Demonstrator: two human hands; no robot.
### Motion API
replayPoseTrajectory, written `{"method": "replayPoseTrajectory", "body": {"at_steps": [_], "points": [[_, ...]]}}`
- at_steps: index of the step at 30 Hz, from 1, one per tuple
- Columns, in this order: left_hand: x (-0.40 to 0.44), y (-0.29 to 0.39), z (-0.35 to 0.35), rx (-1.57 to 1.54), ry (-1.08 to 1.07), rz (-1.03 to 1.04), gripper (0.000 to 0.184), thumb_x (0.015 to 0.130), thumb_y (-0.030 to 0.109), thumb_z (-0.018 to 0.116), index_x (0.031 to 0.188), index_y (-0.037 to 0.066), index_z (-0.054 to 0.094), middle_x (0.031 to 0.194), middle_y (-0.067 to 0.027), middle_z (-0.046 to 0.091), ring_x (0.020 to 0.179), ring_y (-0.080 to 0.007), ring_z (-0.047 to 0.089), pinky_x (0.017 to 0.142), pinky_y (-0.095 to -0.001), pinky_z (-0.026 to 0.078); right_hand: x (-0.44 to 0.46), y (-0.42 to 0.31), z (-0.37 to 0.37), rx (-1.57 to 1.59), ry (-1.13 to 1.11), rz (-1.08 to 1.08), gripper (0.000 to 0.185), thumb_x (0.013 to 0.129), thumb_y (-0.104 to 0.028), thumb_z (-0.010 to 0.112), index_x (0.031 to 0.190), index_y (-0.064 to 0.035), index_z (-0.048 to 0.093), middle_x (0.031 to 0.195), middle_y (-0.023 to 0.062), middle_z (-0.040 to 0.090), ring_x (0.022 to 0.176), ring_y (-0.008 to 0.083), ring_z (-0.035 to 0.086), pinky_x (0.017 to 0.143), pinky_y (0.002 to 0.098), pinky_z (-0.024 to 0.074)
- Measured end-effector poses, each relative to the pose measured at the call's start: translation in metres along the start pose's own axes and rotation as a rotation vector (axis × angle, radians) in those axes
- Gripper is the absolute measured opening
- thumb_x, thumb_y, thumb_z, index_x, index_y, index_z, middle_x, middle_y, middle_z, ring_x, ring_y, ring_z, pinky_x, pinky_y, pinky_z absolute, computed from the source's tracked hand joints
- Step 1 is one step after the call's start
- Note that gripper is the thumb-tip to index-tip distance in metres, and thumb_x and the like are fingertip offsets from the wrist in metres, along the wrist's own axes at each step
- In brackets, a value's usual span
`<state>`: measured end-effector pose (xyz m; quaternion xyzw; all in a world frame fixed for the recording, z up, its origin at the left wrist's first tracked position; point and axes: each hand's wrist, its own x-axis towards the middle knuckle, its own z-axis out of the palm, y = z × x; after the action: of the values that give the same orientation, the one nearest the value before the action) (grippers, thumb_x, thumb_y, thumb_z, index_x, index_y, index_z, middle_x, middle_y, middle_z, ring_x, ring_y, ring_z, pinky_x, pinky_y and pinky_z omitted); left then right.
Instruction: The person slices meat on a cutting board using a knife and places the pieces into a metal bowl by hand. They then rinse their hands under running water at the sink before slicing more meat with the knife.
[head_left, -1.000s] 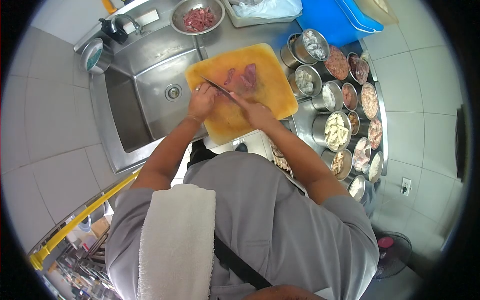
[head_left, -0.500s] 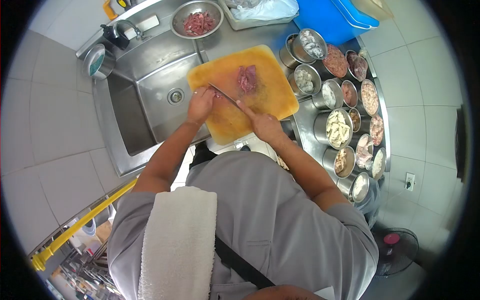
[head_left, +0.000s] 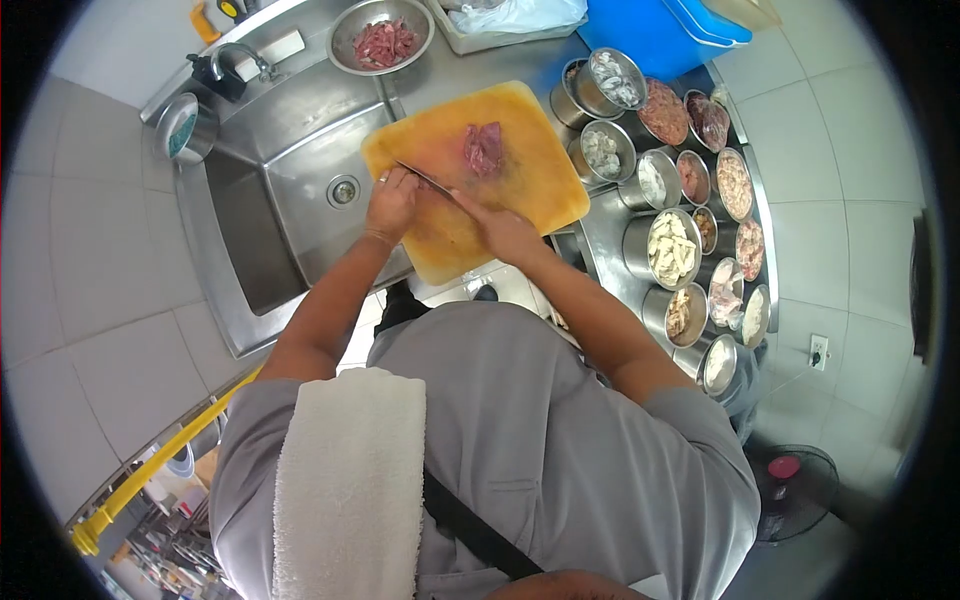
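My right hand [head_left: 507,234] is wrapped round the handle of a knife [head_left: 428,180]. Its blade slants up and left across a yellow cutting board [head_left: 545,195], with the tip close to my left fingers. My left hand [head_left: 392,205] rests on the board's left side, its fingers bent and pressed down beside the blade. A small piece of red meat [head_left: 422,186] shows only in part there, mostly covered by fingers and knife. Farther up the board lies a larger chunk of red meat [head_left: 484,148], touched by neither hand.
Left of the board is a steel sink [head_left: 300,150] with a faucet [head_left: 245,52]. A steel bowl of cut meat strips [head_left: 384,45] stands beyond the board. Several steel containers [head_left: 662,250] of food crowd the right counter, below a blue cooler [head_left: 645,40].
The whole view has shifted slightly, so the counter appears farther left and up. My right hand and the knife have slid a little forward and left, closer to my left fingers.
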<state>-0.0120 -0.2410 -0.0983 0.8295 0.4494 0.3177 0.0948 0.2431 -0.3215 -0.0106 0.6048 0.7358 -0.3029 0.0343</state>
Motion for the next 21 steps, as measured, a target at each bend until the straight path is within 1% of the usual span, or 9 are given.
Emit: {"method": "replayPoseTrajectory", "body": {"at_steps": [2,5,8,11,12,14,16,19,21], "points": [[-0.002,0.001,0.0,-0.009,-0.021,0.001,0.011,0.097,0.006,0.064,0.104,0.009,0.072,0.113,-0.0126,0.07,0.115,-0.0375,0.066,0.101,-0.0488,0.054,-0.022,0.026,-0.001,0.013,-0.113,0.068,0.083,0.107,-0.014,0.054,0.177,-0.0473,0.025,0.13,0.0282,0.076,0.116,0.0441,0.076,0.101,0.0575,0.0587],[0.007,-0.006,0.003,0.041,-0.039,0.091,0.01,0.098,0.008,0.065,0.106,0.009,0.071,0.115,-0.0148,0.069,0.116,-0.0387,0.066,0.102,-0.0496,0.054,-0.044,0.075,0.005,0.288,0.084,-0.052,0.084,0.107,-0.014,0.058,0.178,-0.0458,0.025,0.139,0.0308,0.072,0.117,0.046,0.075,0.104,0.0574,0.0575],[0.023,-0.011,-0.007,-0.058,-0.226,0.141,0.011,0.098,0.012,0.067,0.108,0.008,0.07,0.117,-0.017,0.068,0.118,-0.0401,0.066,0.104,-0.0499,0.054,-0.07,0.067,-0.017,0.379,0.108,0.086,0.084,0.108,-0.009,0.062,0.178,-0.0407,0.027,0.143,0.0285,0.071,0.128,0.0421,0.072,0.111,0.0479,0.0553],[0.053,-0.021,0.005,-0.014,-0.455,0.184,0.017,0.097,0.016,0.071,0.11,0.006,0.069,0.121,-0.0186,0.068,0.12,-0.0415,0.066,0.103,-0.0513,0.055,-0.091,0.049,-0.033,0.616,0.103,0.293,0.083,0.11,-0.01,0.061,0.178,-0.0406,0.027,0.141,0.027,0.072,0.108,0.0361,0.078,0.099,0.0424,0.0609],[0.068,-0.02,0.013,-0.024,-0.484,0.139,0.021,0.097,0.017,0.07,0.114,0.005,0.07,0.122,-0.0196,0.068,0.12,-0.0419,0.066,0.103,-0.0517,0.056,-0.093,0.054,-0.024,0.596,0.191,0.286,0.083,0.11,-0.01,0.061,0.178,-0.0411,0.027,0.127,0.024,0.075,0.09,0.0302,0.075,0.086,0.0407,0.0612],[0.095,-0.012,0.032,-0.039,-0.515,0.107,0.026,0.097,0.019,0.069,0.118,0.004,0.07,0.123,-0.0207,0.068,0.121,-0.0423,0.066,0.102,-0.0521,0.057,-0.103,0.052,-0.018,0.578,0.288,0.289,0.082,0.111,-0.01,0.061,0.179,-0.0417,0.027,0.113,0.021,0.078,0.071,0.0244,0.072,0.073,0.039,0.0615],[0.119,0.013,0.05,-0.143,-0.375,-0.145,0.032,0.1,0.02,0.065,0.128,0.004,0.07,0.13,-0.0221,0.065,0.123,-0.0425,0.066,0.102,-0.0538,0.058,-0.115,0.037,-0.021,0.69,0.277,0.416,0.082,0.112,-0.012,0.062,0.179,-0.0426,0.026,0.085,0.0111,0.071,0.053,0.0151,0.056,0.057,0.0374,0.054],[0.129,0.082,0.025,0.072,-0.436,-0.119,0.037,0.102,0.022,0.062,0.135,0.007,0.069,0.139,-0.0224,0.062,0.126,-0.0439,0.066,0.104,-0.056,0.057,-0.124,0.038,-0.004,0.762,0.333,0.446,0.082,0.112,-0.012,0.062,0.179,-0.043,0.025,0.073,0.0069,0.065,0.054,0.0158,0.058,0.058,0.0378,0.053],[0.124,0.085,0.038,0.116,-0.463,-0.077,0.038,0.101,0.024,0.064,0.136,0.009,0.068,0.142,-0.0224,0.06,0.125,-0.0448,0.066,0.104,-0.0567,0.057,-0.129,0.038,-0.002,0.786,0.32,0.489,0.082,0.112,-0.012,0.061,0.179,-0.043,0.025,0.073,0.0062,0.064,0.054,0.0153,0.056,0.057,0.0373,0.0527]]}}
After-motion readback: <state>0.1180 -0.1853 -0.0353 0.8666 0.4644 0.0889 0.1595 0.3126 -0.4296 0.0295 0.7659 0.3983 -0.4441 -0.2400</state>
